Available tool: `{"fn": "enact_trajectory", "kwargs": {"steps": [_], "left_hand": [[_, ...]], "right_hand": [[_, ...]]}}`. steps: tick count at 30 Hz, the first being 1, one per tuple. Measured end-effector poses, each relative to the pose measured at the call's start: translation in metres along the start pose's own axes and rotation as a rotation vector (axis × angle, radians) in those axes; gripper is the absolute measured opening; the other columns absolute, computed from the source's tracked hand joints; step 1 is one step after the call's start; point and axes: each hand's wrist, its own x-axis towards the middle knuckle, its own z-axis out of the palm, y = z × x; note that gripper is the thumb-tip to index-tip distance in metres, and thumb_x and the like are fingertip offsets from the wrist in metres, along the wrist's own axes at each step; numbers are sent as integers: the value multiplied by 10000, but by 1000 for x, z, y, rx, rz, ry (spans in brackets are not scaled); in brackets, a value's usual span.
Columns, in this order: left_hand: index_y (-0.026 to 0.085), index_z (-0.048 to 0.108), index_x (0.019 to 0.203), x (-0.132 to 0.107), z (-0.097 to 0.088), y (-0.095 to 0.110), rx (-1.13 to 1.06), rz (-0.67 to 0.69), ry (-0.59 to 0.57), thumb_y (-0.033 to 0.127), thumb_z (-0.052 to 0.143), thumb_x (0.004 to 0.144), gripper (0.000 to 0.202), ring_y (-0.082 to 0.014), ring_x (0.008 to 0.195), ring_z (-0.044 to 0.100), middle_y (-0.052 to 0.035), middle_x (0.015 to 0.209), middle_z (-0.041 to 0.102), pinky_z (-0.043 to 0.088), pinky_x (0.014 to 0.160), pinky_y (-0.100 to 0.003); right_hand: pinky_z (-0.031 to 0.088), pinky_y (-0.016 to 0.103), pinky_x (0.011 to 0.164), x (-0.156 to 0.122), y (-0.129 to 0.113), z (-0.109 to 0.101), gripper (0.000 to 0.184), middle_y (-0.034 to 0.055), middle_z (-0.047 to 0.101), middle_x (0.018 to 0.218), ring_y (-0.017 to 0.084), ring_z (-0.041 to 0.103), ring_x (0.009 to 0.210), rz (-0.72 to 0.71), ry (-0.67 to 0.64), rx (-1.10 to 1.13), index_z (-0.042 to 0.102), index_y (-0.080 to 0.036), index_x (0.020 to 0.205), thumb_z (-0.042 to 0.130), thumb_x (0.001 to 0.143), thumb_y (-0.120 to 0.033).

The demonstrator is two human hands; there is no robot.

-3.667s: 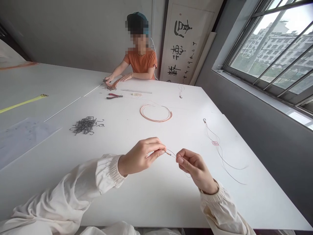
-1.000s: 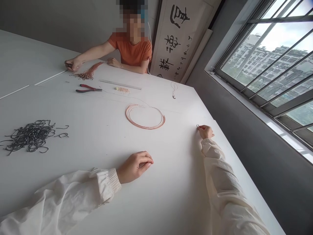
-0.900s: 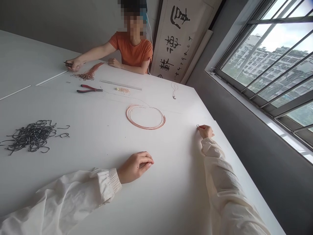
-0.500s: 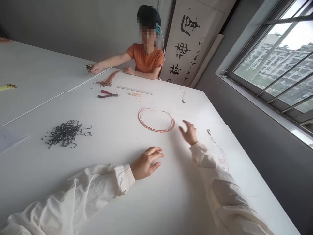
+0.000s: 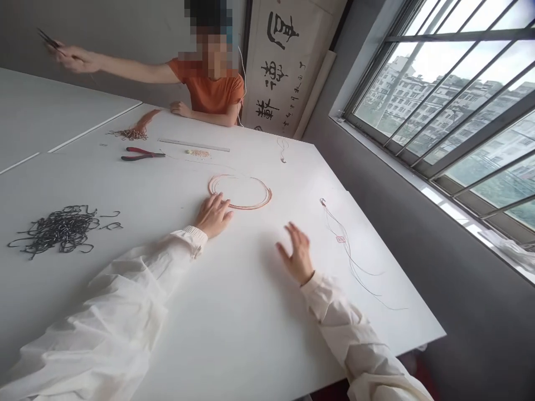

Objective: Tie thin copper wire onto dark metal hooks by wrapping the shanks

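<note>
My left hand [image 5: 213,215] rests at the lower left of a ring of coiled copper wire [image 5: 267,196], its fingertips reaching the coil, and it seems to hold nothing. My right hand [image 5: 296,255] hangs open over the white table [image 5: 259,312], fingers spread and empty. Just to its right lies a thin wire [image 5: 351,262] with a small metal hook [image 5: 322,202] at the far end and a small pink tag [image 5: 340,239] along it. Both my cream sleeves lie over the table.
Farther off lie a pile of dark wire hooks [image 5: 58,229], red-handled pliers [image 5: 142,153], a metal ruler [image 5: 194,145] and a copper-coloured tassel [image 5: 134,132]. A co-worker's outstretched hand [image 5: 73,58] holds a small tool. The table's right edge runs beside a window.
My right hand has let go of the hook wire, which lies on the table, and has spread open. My left hand has slid forward to the coil. The co-worker's arm has swung left.
</note>
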Motion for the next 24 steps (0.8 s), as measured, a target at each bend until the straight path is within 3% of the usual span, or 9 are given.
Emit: {"fn": "enact_trajectory", "kwargs": {"steps": [5, 9, 14, 19, 24], "left_hand": [[88, 490, 1387, -6, 1, 7, 69, -32, -50, 372, 408, 967, 513, -353, 1475, 184, -196, 1555, 316, 171, 1193, -536], [138, 411, 1450, -14, 2, 8, 138, -62, -81, 430, 471, 975, 561, -330, 1473, 211, -153, 1575, 294, 180, 1185, -560], [193, 427, 1438, -18, 2, 7, 162, -71, -82, 439, 530, 960, 546, -334, 1430, 300, -128, 1561, 311, 226, 1161, -595], [166, 409, 1452, -12, 2, 4, 126, -57, -75, 458, 498, 968, 573, -335, 1467, 229, -148, 1577, 282, 184, 1180, -583], [158, 420, 1459, -6, 4, -3, 107, -58, -78, 437, 419, 976, 557, -321, 1490, 184, -161, 1590, 266, 175, 1200, -506]], "right_hand": [[265, 606, 1066, 45, 99, -59, 769, 281, 429, 1429, 417, 386, 1333, 511, 141, -165, 355, -92, 1432, 662, 832, -461], [300, 573, 1098, 64, 140, -68, 528, 139, 485, 1398, 323, 445, 1300, 711, 70, -215, 490, -190, 1350, 612, 908, -451], [399, 551, 1039, 81, 154, -47, 460, 119, 532, 1336, 297, 514, 1227, 769, 30, -270, 533, -167, 1302, 598, 931, -431], [483, 493, 966, 98, 174, -38, 386, 109, 565, 1287, 262, 574, 1142, 755, 62, -321, 564, -158, 1256, 596, 945, -384], [529, 450, 910, 112, 196, -38, 332, 99, 597, 1235, 234, 612, 1073, 741, 52, -325, 584, -154, 1223, 596, 952, -346]]}}
